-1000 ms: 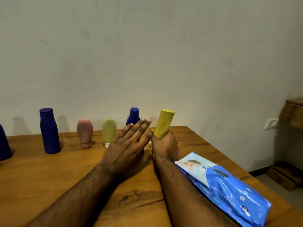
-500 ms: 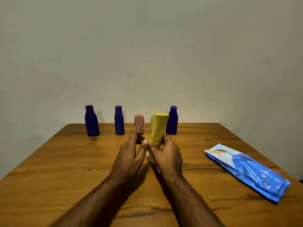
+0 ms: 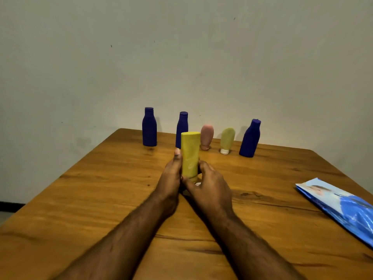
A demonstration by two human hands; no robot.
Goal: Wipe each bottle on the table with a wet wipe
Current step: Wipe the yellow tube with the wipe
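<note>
At the centre of the frame, a yellow bottle [image 3: 190, 154] stood nearly upright above the wooden table [image 3: 101, 188], gripped low on its body between both hands. The left hand [image 3: 171, 178] pressed against its left side, thumb extended upward along the bottle; the right hand [image 3: 210, 182] curled its fingers around the lower right side. A scrap of white, possibly a wipe, showed beneath the bottle's base. Along the table's far edge stood a left blue bottle [image 3: 149, 127], a middle blue bottle [image 3: 182, 128], a pink tube [image 3: 206, 136], a pale green tube [image 3: 226, 140] and a right blue bottle [image 3: 250, 138]. A blue wipes pack [image 3: 341, 207] lay at lower right.
</note>
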